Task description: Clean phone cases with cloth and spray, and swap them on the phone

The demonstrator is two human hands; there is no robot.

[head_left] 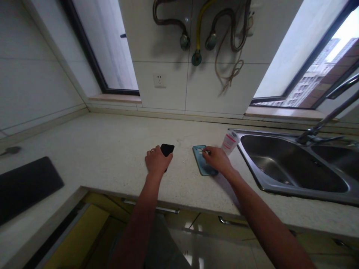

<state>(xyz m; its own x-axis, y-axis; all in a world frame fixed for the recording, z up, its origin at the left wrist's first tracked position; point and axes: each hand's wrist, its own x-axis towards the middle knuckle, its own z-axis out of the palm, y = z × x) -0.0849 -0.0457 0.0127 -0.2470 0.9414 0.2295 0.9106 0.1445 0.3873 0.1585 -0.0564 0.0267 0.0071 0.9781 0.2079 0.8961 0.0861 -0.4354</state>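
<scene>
My left hand (156,160) lies over a black phone (167,149) on the pale countertop (112,149), fingers curled around it, with a ring on one finger. To its right lies a teal phone case (199,160), flat on the counter. My right hand (216,158) rests on the case's right side, fingers bent and pressing at its upper end near the camera cut-out. The two hands are about a hand's width apart.
A small white bottle with a red label (230,141) stands by the steel sink (280,179), right of my right hand. A tap (322,125) reaches over the basin. A black hob (25,186) sits at the left. Pipes and hoses (196,33) hang on the wall.
</scene>
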